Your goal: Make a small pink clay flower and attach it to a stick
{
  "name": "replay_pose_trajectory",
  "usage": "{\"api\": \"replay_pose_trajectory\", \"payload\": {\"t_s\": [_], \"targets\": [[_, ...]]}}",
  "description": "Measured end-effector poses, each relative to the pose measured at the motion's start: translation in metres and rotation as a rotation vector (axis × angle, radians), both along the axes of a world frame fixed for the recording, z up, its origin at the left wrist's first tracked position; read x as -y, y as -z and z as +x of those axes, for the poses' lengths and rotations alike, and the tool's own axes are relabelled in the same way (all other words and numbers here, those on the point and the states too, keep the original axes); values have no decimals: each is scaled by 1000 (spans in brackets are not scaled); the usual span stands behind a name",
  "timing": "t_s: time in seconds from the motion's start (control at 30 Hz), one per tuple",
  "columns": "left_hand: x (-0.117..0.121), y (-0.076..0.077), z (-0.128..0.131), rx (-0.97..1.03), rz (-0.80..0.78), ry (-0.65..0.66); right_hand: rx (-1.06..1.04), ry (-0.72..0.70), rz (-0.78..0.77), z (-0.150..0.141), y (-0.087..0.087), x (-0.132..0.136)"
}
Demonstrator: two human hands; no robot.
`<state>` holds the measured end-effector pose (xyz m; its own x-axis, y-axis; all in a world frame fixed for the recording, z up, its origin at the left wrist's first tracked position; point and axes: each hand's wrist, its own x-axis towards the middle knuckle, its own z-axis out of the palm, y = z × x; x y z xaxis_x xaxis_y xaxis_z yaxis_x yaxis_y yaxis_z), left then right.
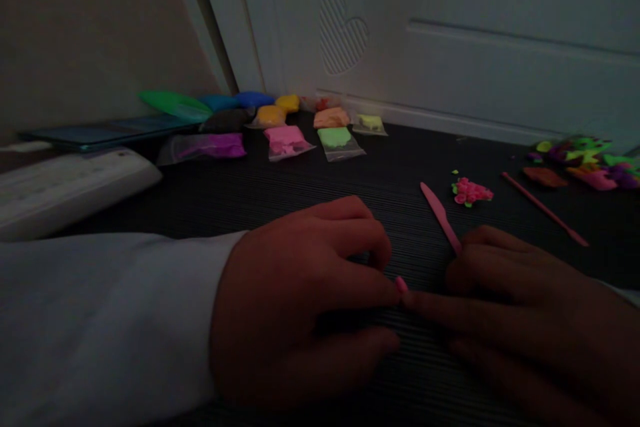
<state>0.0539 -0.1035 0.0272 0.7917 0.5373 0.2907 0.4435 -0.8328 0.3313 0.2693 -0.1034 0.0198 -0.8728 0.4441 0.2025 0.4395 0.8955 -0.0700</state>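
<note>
A small piece of pink clay (401, 285) lies on the dark table between the tips of my two index fingers. My left hand (305, 293) touches it with the index fingertip; its thumb is held apart and the other fingers are bent. My right hand (520, 307) reaches in from the right, its index finger stretched out against the clay and its other fingers curled. Close to those curled fingers is a pink plastic knife (440, 217); its near end is hidden by the hand, and whether it is touched I cannot tell. Beyond lies a cluster of pink clay roses (470, 192) with green bits.
Bags of coloured clay, including pink (287, 141), light green (336, 139) and purple (223, 145), lie at the back. A pink modelling stick (545, 209) and a colourful clay pile (590, 160) are at right. A white power strip (75, 183) stands left. A white panel (450, 80) rises behind.
</note>
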Motion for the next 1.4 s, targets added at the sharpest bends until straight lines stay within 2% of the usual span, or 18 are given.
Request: {"api": "replay_pose_trajectory", "payload": {"t_s": [0.23, 0.73, 1.1, 1.4], "targets": [[3, -2, 1, -6, 4, -41, -237, 60, 17, 0, 4, 4], [2, -1, 0, 26, 20, -23, -99, 72, -42, -2, 1, 4], [-1, 1, 0, 30, 43, -4, -79, 88, -17, -3, 3, 5], [-1, 2, -1, 36, 35, 5, -84, 33, 38, -7, 3, 5]]}}
